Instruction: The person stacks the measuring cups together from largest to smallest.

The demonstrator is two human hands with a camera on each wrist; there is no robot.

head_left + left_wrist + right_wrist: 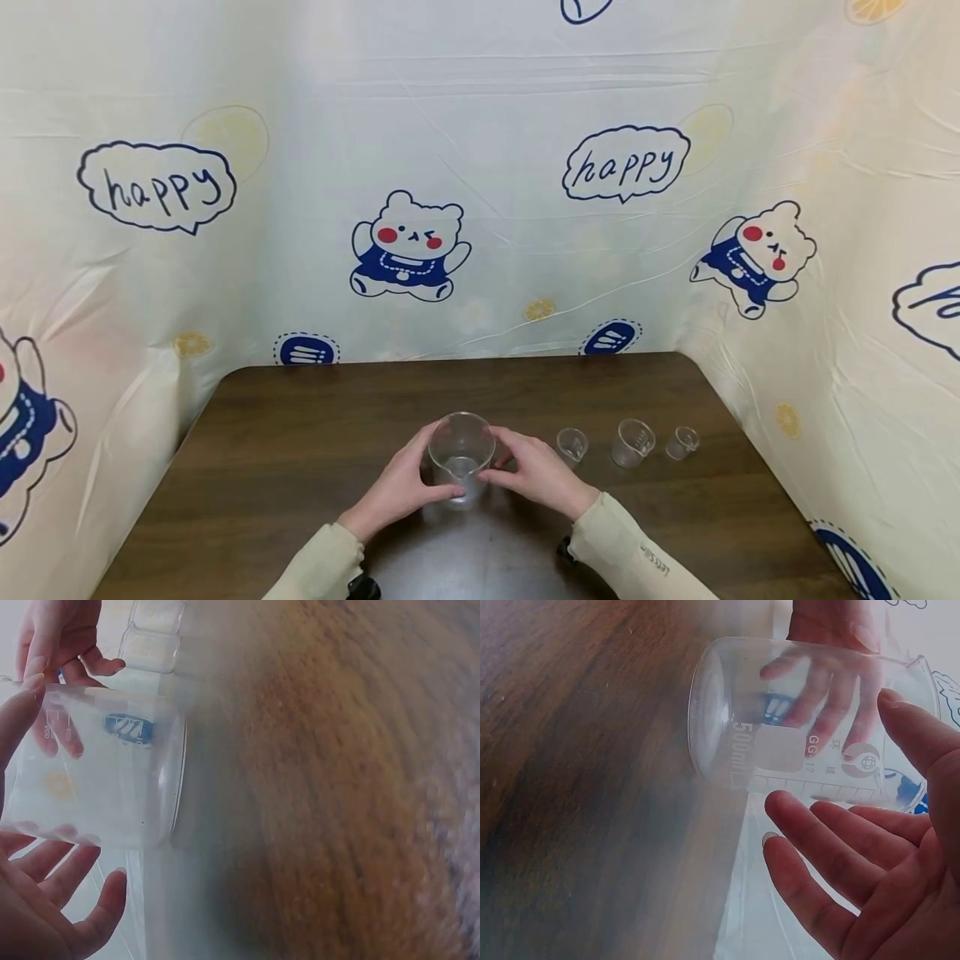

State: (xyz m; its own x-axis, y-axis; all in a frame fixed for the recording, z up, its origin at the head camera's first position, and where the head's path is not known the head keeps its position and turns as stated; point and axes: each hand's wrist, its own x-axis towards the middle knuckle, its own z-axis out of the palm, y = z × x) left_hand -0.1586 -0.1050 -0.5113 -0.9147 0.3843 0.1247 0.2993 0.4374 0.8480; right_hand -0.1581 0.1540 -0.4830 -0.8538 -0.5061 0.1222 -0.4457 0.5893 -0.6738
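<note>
In the head view, we see the large beaker (461, 454) upright between the two hands, over the brown table (300, 433). The left hand (397, 482) holds it from one side, with its thumb on the near face of the glass, and the right hand (538, 473) holds the opposite side in a similar manner. Just beyond the right hand stands one small beaker (573, 446), which this hand partly hides; farther out on the same side we find a middle beaker (633, 442) and then the smallest beaker (682, 443). In the left wrist view, the left thumb and several fingers are curled around the large beaker, while one finger stands free of the glass; the two thumbs come close together. In the right wrist view, we read a 500ml mark (742, 744) between the hands, and the right fingers lie bent along the wall, with the thumb on another side. We judge that the grasping of the large beaker is done and its release is left. Whether its base touches the table, we cannot tell. The three smaller beakers are not in either grasp, and nothing has been placed together with them.
</note>
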